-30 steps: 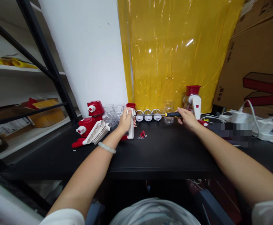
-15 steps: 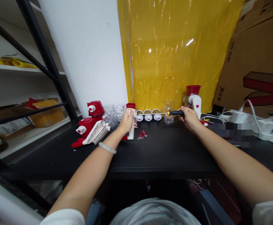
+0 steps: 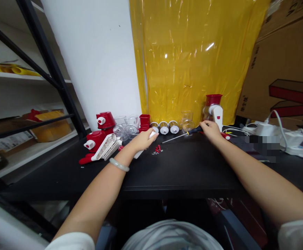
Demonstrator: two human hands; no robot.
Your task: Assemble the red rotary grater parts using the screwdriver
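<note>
My left hand (image 3: 142, 139) is closed round a white plastic crank handle (image 3: 138, 154), tilted over the black tabletop; my fingers hide much of it. In my right hand (image 3: 210, 130) is a screwdriver (image 3: 194, 130) with a black and yellow grip. Its long shaft points left and slightly down, its tip apart from the crank handle. Just below the tip lie small red parts and screws (image 3: 157, 150). Behind my left hand stands a red hopper (image 3: 144, 122), and beside it is a row of drum graters (image 3: 163, 127) with white ends.
Red grater bodies (image 3: 106, 119) and a white crank arm (image 3: 107, 147) with a red grip lie at left, near clear plastic parts (image 3: 132, 124). An assembled grater (image 3: 216, 113) stands at right, beside white chargers and cables (image 3: 267, 129). Cardboard (image 3: 286, 69) rises behind.
The crank handle has turned from upright to tilted in my left hand. The screwdriver's tip has come away from it and dropped, so its shaft now slopes down to the left.
</note>
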